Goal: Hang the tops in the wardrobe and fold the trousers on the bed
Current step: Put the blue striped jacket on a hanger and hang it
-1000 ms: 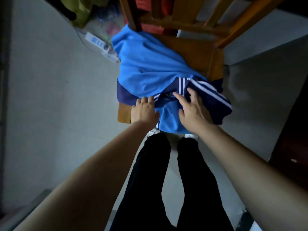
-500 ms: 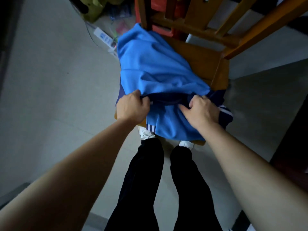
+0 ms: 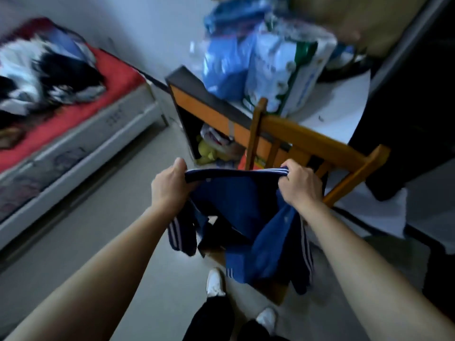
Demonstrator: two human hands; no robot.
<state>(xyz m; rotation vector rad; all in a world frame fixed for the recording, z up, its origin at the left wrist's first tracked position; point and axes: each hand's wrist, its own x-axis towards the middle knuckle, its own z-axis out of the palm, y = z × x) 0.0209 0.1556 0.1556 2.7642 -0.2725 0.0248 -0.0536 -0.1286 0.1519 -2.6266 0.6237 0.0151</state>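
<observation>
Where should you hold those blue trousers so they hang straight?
By the waistband, one end in each hand, coming from above. The left hand and right hand hold the trousers that way: the band stretches flat between them, and the striped legs hang loose below, so they should not bunch.

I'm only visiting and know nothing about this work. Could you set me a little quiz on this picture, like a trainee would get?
1. True or false: the left hand and the right hand both grip the top edge of the navy garment.
2. The bed with the red cover lies on the person's: A) left, B) right, C) nowhere in view.
3. What colour are the stripes on the navy garment?
Key: 1 true; 2 A; 3 white.
</observation>
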